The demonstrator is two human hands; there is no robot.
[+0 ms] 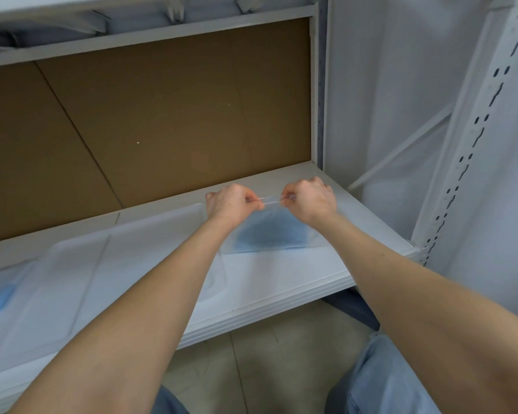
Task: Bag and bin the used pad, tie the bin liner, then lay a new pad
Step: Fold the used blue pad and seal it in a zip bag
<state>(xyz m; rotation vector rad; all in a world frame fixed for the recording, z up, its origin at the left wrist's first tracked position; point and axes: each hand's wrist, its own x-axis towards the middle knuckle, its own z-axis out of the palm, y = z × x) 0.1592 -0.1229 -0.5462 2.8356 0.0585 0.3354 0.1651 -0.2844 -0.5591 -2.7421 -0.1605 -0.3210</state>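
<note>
Left hand (pixel 232 204) and right hand (pixel 310 201) pinch clear bag's (pixel 272 208) top edge (blue pad (pixel 266 236) inside).

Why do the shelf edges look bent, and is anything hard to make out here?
Head view: the wide-angle lens bows the white shelf and the perforated upright. Head view: light is soft and even, shadows faint. Head view: the clear bag pinched between left hand and right hand barely shows, save a glint along its top edge; the blue pad inside looks hazy.
</note>
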